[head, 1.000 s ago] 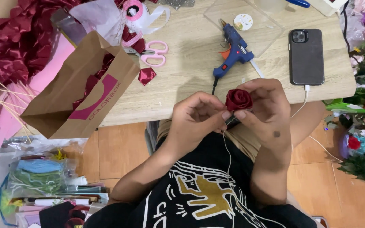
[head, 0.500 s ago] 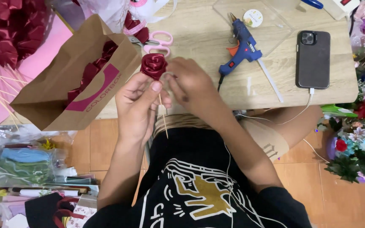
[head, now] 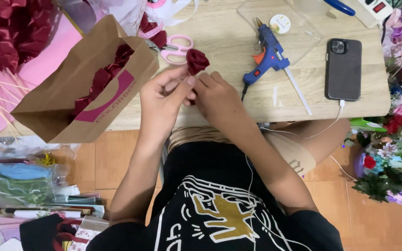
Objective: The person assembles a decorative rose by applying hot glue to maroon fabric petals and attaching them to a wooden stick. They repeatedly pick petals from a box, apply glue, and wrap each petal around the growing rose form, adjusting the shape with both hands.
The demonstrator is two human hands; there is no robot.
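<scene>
Seated at a wooden table (head: 219, 28), a person pinches a dark red ribbon rose (head: 197, 60) between the left hand (head: 164, 100) and right hand (head: 217, 95) above the near edge, fingertips gripping its base so the bloom faces up, beside a blue glue gun (head: 268, 53).

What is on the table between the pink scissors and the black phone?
In the head view, a blue hot glue gun with an orange trigger lies on the wooden table between the pink-handled scissors and the black phone.
</scene>
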